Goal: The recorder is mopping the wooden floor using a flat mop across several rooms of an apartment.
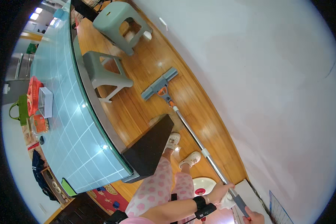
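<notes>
A sponge mop [192, 132] slants across the view, with a silver pole, a wide grey head [151, 91] flat on the wooden floor and orange parts at the joint. My left hand [217, 192] is closed round the lower end of the pole, just ahead of the grey grip. Beside its fingers is a crumpled white cloth or tissue [227, 202]; whether the hand holds it, I cannot tell. At the bottom edge my right hand [254, 217] is closed on the grip's end, partly cut off by the frame.
Two grey-green plastic stools [110, 16] stand left of the mop head, by a glass-topped blue tiled table [72, 138] with a dark support [149, 149]. Baskets and containers line its far side. A white wall [272, 93] borders the right. A white basin [202, 183] sits near my feet.
</notes>
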A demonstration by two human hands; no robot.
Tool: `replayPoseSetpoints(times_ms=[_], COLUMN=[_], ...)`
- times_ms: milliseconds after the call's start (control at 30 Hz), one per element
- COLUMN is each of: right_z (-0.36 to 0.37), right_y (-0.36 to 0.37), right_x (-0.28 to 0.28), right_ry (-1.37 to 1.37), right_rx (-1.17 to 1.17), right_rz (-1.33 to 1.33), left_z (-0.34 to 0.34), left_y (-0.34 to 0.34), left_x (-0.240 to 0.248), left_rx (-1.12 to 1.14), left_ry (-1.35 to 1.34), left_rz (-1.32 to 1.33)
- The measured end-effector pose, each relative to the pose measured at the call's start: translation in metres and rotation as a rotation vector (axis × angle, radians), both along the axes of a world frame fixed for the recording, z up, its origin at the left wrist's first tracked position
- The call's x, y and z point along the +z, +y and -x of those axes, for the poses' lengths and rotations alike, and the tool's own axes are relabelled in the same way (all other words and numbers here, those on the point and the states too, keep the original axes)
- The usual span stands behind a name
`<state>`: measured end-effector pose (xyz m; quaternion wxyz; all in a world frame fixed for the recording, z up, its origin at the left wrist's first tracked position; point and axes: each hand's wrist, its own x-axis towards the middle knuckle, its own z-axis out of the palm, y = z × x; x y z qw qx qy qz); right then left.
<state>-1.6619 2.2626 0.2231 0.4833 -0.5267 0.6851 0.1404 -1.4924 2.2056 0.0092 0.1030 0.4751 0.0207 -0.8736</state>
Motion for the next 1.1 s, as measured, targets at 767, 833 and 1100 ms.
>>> replayPoseSetpoints(times_ms=[767,833,1100], right_z=[-0.138,-0.101,0.011], right_y=[-0.209,-0.175,0.057], right_x=[-0.189,-0.179,-0.029], right_ry=[-0.224,-0.163,0.08], right_rx=[-0.05,-0.058,-0.068], right_rz=[0.278,0.423,0.088], left_z=[-0.122,-0.108,0.001], left_y=[-0.1,-0.103,0.01], left_x=[-0.074,-0.08,-0.029], left_rx=[0.438,0.354,-0.03], left_ry=[-0.605,-0.539,-0.22], left_rz=[0.32,0.324,0.315])
